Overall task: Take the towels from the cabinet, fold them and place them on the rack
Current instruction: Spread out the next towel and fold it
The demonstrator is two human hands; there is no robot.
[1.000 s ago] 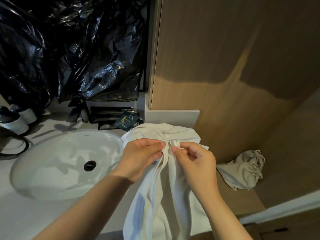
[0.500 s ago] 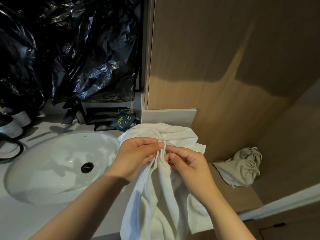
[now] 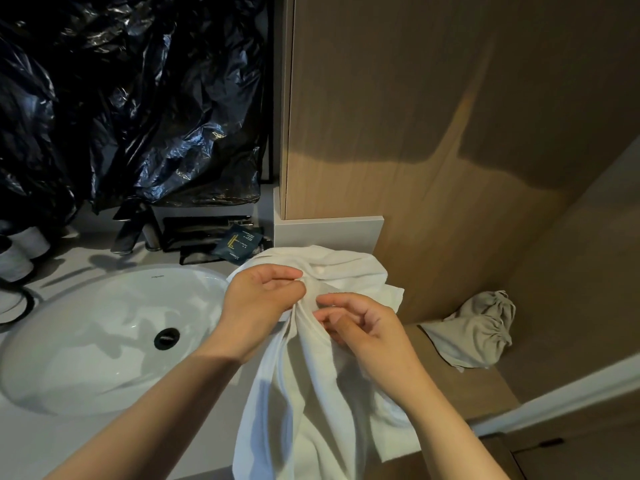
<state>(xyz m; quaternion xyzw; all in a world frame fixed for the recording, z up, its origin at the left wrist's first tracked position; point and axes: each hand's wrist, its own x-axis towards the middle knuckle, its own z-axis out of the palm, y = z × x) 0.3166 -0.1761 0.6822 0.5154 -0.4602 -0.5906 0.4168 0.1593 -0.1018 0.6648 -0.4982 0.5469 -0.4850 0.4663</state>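
Black plastic (image 3: 131, 109): crumpled glossy sheeting fills the upper left, hanging behind the counter.
White cups (image 3: 20, 251): partly seen at the far left edge, on the pale counter.
Faucet (image 3: 131, 230): dark metal, standing behind the basin under the plastic.
Sink (image 3: 114, 337): white oval basin set in the counter, with a black drain (image 3: 167, 338) near its middle.
Sachet (image 3: 239, 244): small dark packet with gold print, lying behind the sink's right end.
Left hand (image 3: 258, 299): bare, reaching in from lower left; its fingers are curled and pinch the gathered top of the towel.
White towel (image 3: 311, 393): held up between both hands just right of the sink; its bunched top rises behind the hands and the rest hangs in long folds to the bottom edge.
Right hand (image 3: 360, 327): just beside the left one, fingers curled around a fold of the towel.
Wood panel (image 3: 450, 133): tall light-brown wall filling the upper right.
Beige bag (image 3: 474, 330): crumpled drawstring pouch on a wooden ledge (image 3: 485, 386), well right of the hands.
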